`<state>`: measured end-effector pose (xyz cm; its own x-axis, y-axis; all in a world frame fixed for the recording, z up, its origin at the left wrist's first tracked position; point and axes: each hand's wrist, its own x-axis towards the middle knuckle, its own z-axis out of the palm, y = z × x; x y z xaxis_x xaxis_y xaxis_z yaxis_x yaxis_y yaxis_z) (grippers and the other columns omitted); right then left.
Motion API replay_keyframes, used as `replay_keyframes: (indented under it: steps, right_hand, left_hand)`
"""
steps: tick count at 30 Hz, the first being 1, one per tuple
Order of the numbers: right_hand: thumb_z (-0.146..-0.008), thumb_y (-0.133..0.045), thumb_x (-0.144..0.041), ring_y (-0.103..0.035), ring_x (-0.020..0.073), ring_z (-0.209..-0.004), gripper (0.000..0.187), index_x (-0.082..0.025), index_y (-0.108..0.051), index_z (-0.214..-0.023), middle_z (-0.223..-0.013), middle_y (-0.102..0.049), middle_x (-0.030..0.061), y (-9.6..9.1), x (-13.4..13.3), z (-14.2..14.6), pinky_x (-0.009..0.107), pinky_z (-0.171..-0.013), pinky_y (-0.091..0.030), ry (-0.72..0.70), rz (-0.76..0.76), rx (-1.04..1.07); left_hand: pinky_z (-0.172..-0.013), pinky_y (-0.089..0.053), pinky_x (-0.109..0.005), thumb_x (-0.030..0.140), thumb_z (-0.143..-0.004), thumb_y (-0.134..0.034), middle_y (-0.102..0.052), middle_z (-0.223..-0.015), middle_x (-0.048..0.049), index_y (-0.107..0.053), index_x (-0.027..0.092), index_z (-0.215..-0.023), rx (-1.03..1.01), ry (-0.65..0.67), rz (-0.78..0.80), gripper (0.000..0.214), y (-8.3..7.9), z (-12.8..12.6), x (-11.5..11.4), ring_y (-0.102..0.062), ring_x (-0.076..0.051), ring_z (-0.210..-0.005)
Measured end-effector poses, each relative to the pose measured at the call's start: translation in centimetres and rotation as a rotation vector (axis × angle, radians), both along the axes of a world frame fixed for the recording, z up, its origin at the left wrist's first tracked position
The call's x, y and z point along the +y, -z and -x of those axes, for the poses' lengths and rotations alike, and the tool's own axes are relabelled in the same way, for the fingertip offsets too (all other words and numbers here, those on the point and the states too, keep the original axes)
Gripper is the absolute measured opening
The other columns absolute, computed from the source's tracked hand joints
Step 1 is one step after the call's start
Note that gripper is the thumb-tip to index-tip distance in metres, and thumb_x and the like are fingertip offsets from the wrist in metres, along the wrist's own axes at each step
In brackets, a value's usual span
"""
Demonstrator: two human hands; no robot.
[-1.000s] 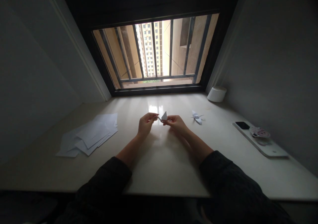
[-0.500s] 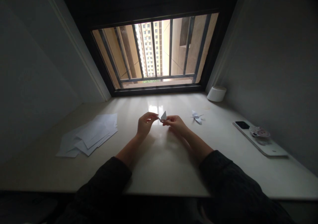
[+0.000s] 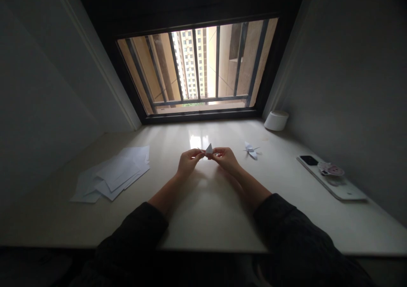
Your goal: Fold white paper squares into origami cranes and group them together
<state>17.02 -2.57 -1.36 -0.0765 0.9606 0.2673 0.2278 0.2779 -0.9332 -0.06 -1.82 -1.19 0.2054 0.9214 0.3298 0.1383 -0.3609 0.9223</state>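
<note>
A small folded piece of white paper (image 3: 209, 149) is held just above the pale desk (image 3: 203, 210), in front of the window. My left hand (image 3: 188, 162) pinches its left side with fingers closed. My right hand (image 3: 226, 158) pinches its right side, fingers also closed. Only a small pointed tip of the paper shows above my fingertips; the remainder is hidden between them. Both forearms reach out from dark sleeves.
A loose pile of white sheets (image 3: 112, 177) lies at the left. A folded paper crane (image 3: 251, 150) sits right of my hands. A white round container (image 3: 276, 120) stands at the back right. A phone (image 3: 330, 177) with a sticker lies at the right.
My left hand has closed in toward the right hand, and its fingers now meet the paper. The paper sits a little lower between the fingertips.
</note>
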Motion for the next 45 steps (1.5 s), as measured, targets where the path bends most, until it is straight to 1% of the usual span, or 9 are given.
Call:
replay_keyframes:
  steps: [4,6,9,12,19,32,38,41,45]
  right_hand:
    - [-0.063,-0.072,-0.050,-0.066,0.0219,-0.070,0.034,-0.019,-0.075,-0.077,-0.073,-0.073,0.0058,-0.2,-0.2,-0.1,0.030,-0.062,-0.047,-0.037,0.068,0.018]
    - [-0.066,-0.069,-0.053,-0.066,0.0222,-0.073,0.038,-0.018,-0.075,-0.082,-0.077,-0.073,0.0062,-0.3,-0.1,-0.2,0.030,-0.063,-0.049,-0.031,0.081,0.039]
    - [-0.075,-0.060,-0.053,-0.067,0.0216,-0.080,0.038,-0.019,-0.074,-0.086,-0.080,-0.074,0.0064,-0.4,0.2,-0.3,0.032,-0.072,-0.049,0.030,0.040,0.101]
    - [-0.073,-0.065,-0.046,-0.068,0.0225,-0.082,0.032,-0.020,-0.073,-0.089,-0.081,-0.074,0.0064,-0.1,0.5,-0.5,0.034,-0.076,-0.050,0.055,0.015,0.137]
    - [-0.071,-0.068,-0.043,-0.069,0.0234,-0.076,0.028,-0.019,-0.074,-0.083,-0.075,-0.073,0.0065,0.3,0.5,-0.4,0.035,-0.073,-0.052,0.032,0.006,0.112]
    - [-0.064,-0.073,-0.046,-0.066,0.0185,-0.067,0.029,-0.019,-0.072,-0.076,-0.067,-0.071,0.0040,0.6,0.7,0.1,0.034,-0.071,-0.050,-0.073,0.033,0.307]
    - [-0.069,-0.069,-0.046,-0.066,0.0187,-0.069,0.028,-0.019,-0.071,-0.077,-0.070,-0.071,0.0048,0.5,0.7,0.1,0.032,-0.069,-0.050,-0.064,-0.001,0.230]
    - [-0.074,-0.064,-0.043,-0.066,0.0184,-0.070,0.025,-0.019,-0.070,-0.078,-0.073,-0.071,0.0047,0.6,0.6,-0.1,0.030,-0.065,-0.048,0.007,-0.056,0.054]
    - [-0.076,-0.061,-0.036,-0.063,0.0161,-0.067,0.018,-0.022,-0.071,-0.081,-0.072,-0.071,0.0018,0.7,0.3,-0.2,0.027,-0.061,-0.046,0.054,-0.137,-0.181]
  left_hand:
    - [-0.065,-0.048,-0.028,0.045,-0.071,-0.066,-0.070,-0.079,-0.0068,-0.071,0.016,-0.078,-0.056,-0.033,0.100,0.030,0.1,0.0,0.2,-0.065,-0.019,-0.077]
    - [-0.064,-0.048,-0.027,0.045,-0.072,-0.065,-0.069,-0.077,-0.0064,-0.068,0.015,-0.077,-0.078,-0.053,0.152,0.031,0.1,0.0,0.2,-0.066,-0.020,-0.078]
    - [-0.061,-0.045,-0.026,0.043,-0.074,-0.063,-0.069,-0.076,-0.0061,-0.065,0.015,-0.079,-0.059,-0.085,0.195,0.029,-0.1,0.0,0.2,-0.067,-0.020,-0.075]
    - [-0.059,-0.044,-0.025,0.040,-0.075,-0.061,-0.069,-0.077,-0.0060,-0.065,0.016,-0.083,0.001,-0.102,0.175,0.025,-0.1,0.1,0.1,-0.067,-0.019,-0.072]
    - [-0.061,-0.044,-0.026,0.035,-0.077,-0.057,-0.067,-0.077,-0.0038,-0.066,0.017,-0.082,0.062,-0.065,0.093,0.020,-0.1,0.0,0.0,-0.063,-0.016,-0.068]
    - [-0.056,-0.043,-0.022,0.041,-0.081,-0.053,-0.061,-0.077,-0.0034,-0.062,0.017,-0.084,-0.026,0.026,0.152,0.026,0.7,0.2,0.8,-0.057,-0.014,-0.071]
    - [-0.056,-0.043,-0.022,0.043,-0.080,-0.054,-0.061,-0.076,-0.0034,-0.062,0.017,-0.083,-0.025,0.035,0.162,0.027,0.7,0.2,0.9,-0.057,-0.014,-0.069]
    - [-0.056,-0.042,-0.023,0.040,-0.081,-0.052,-0.062,-0.076,-0.0030,-0.062,0.018,-0.083,0.018,0.016,0.121,0.024,0.6,0.3,0.8,-0.057,-0.014,-0.068]
    - [-0.061,-0.043,-0.025,0.036,-0.084,-0.050,-0.065,-0.076,-0.0025,-0.063,0.020,-0.082,0.189,-0.064,-0.013,0.021,0.5,0.3,0.4,-0.060,-0.016,-0.071]
